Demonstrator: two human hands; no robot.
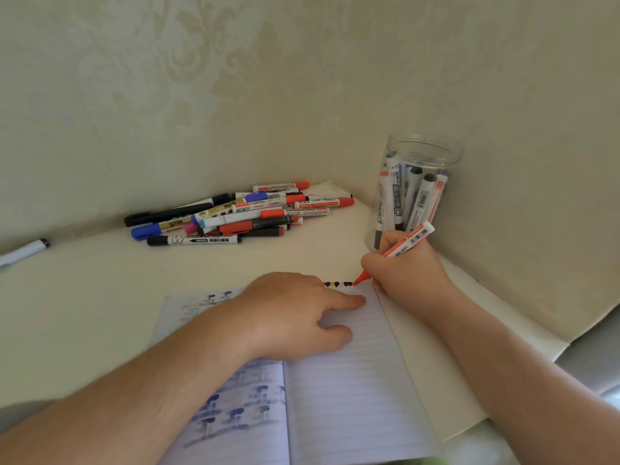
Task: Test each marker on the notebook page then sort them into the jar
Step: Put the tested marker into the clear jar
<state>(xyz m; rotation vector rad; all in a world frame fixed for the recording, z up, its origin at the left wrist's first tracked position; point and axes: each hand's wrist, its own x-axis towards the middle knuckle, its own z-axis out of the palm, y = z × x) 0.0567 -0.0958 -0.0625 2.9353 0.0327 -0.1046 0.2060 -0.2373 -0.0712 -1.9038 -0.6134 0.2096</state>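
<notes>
Head view: your right hand (407, 266) fingers are pinching a red marker (399, 251), tip testing on the notebook (352, 380) top edge; left hand (295, 313) is pressing flat. Jar (416, 193) behind notebook is holding several; marker pile (235, 213) is waiting.

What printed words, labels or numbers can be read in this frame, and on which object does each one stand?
"WB-8801", roughly, the digits unsure: on the red marker in the right hand.
"W", "BOARD" and "M6103", roughly: on the black-capped marker at the front of the pile.
Other pile markers and those in the jar: print and barcodes too small or blurred.
Notebook: test marks only, no words.
</notes>
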